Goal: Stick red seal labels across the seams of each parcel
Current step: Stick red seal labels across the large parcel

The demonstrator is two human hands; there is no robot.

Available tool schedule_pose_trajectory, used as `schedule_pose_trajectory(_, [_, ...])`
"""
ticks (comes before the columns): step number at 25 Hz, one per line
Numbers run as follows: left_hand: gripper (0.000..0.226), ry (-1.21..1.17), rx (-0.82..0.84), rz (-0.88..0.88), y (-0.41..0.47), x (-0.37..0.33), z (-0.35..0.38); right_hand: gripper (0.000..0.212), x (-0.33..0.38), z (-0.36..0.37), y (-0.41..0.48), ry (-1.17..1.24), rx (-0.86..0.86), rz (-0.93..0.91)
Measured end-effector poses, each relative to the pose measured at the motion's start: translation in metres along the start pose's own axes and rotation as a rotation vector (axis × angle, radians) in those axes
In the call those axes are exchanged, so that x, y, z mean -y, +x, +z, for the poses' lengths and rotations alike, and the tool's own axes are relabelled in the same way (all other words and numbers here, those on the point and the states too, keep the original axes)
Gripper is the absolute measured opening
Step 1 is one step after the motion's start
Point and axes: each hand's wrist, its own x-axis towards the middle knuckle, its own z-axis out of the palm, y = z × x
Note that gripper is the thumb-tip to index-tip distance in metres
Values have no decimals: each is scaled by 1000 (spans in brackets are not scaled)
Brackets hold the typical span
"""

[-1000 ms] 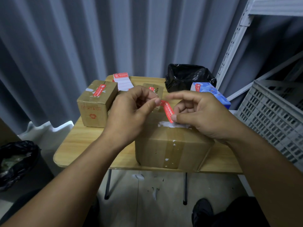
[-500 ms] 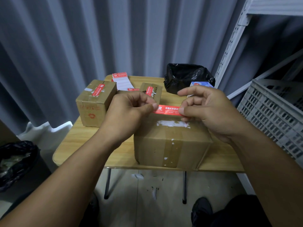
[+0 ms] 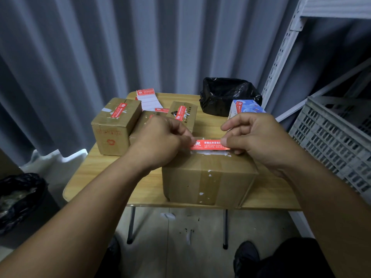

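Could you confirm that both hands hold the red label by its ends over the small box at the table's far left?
Not quite: the left hand and right hand hold the red label by its ends, but over the large box at the front edge of the table, as the head view shows.

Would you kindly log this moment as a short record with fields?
label: red seal label, stretched level over the top of the front parcel; contact unclear
left hand: pinches the label's left end
right hand: pinches its right end
already labelled: left box, small rear box, blue box
spare labels: label strip at the rear of the table
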Motion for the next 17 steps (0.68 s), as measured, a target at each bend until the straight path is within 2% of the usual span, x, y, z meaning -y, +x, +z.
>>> schedule_pose_trajectory(12, [14,111,94,-86,8,-2,3,26,-2,-1,3,-145,42,18])
schedule_pose_trajectory(17, [15,147,105,-54,7,-1,4,27,0,0,3,-175,61,19])
